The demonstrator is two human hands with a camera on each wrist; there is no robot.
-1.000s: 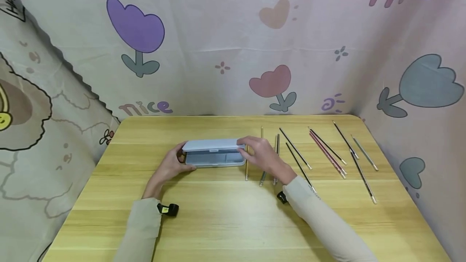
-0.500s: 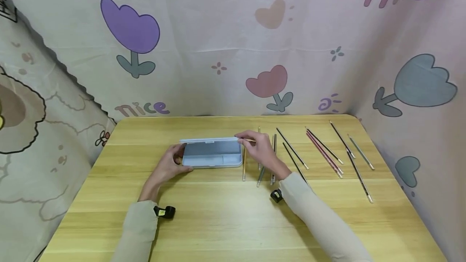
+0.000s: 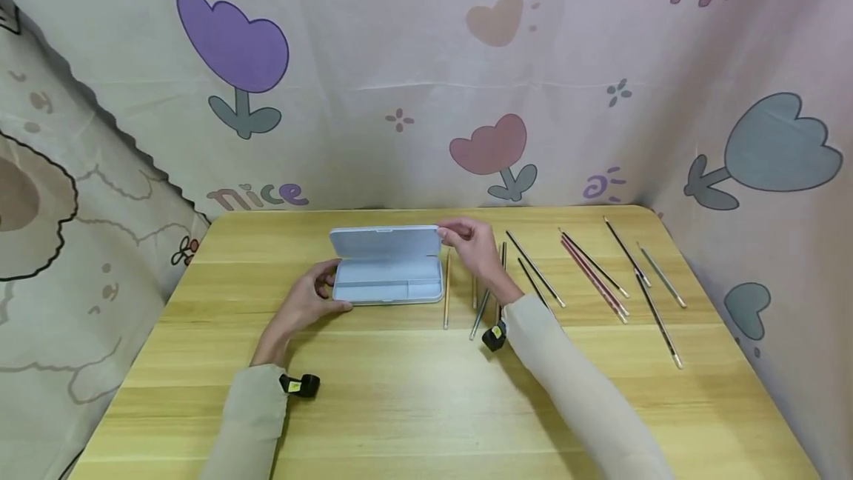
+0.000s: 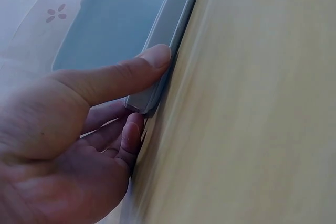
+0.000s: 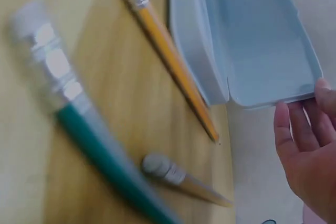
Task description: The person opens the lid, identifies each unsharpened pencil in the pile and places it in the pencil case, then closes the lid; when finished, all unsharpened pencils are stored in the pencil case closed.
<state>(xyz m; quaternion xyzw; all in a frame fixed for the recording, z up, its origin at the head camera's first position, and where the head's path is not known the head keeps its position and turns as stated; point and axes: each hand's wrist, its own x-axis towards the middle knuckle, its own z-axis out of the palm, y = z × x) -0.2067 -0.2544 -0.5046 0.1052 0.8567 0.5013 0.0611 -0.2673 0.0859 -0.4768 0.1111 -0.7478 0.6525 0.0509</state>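
A light blue pencil case (image 3: 370, 292) stands on the table with its lid (image 3: 386, 244) raised. Inside, a long compartment and a small one show with nothing in them. My left hand (image 3: 310, 298) grips the left end of the case, thumb along the front edge and fingers behind. In the left wrist view, the thumb (image 4: 126, 77) presses the case's side wall. My right hand (image 3: 474, 249) pinches the lid's right corner, and the right wrist view shows its fingertips on the lid's edge (image 5: 262, 104). A yellow pencil (image 3: 447, 295) lies just right of the case.
Several pencils lie on the table (image 3: 400, 391) to the right, among them red pencils (image 3: 594, 277), dark pencils (image 3: 658, 321) and a grey-green one (image 3: 662, 275). A green pencil (image 5: 100, 140) lies below my right wrist. A patterned cloth (image 3: 360, 95) hangs behind the table.
My right hand has lifted the lid up and back, from nearly closed to standing open. My left hand has kept its grip on the case's left end.
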